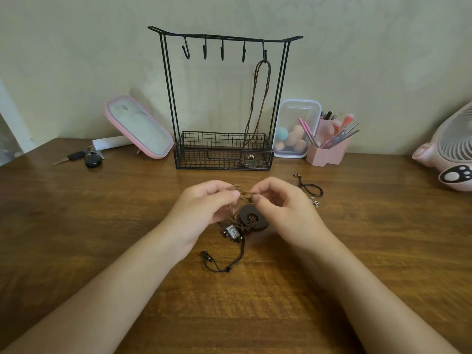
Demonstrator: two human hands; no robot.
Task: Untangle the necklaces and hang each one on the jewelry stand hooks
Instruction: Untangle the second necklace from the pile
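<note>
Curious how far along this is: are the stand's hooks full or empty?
Mostly empty: a brown necklace hangs on the rightmost hook; the other four are bare.

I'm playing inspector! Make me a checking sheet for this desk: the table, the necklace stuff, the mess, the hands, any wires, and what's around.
Surface: wooden table, dark brown.
Job's things: jewelry stand at the back; a brown necklace hangs on its rightmost hook, four hooks free. Below the hands are a ring pendant, silver pendant and black cord, tangled; a second black cord lies right of them.
Clutter: keys and pink mirror left of the stand; sponge box and brush holder right of it; pink fan far right.
Hands: left hand and right hand each pinch the brown cord.
Cables: nothing seen.
Surroundings: pale wall behind the table.
</note>
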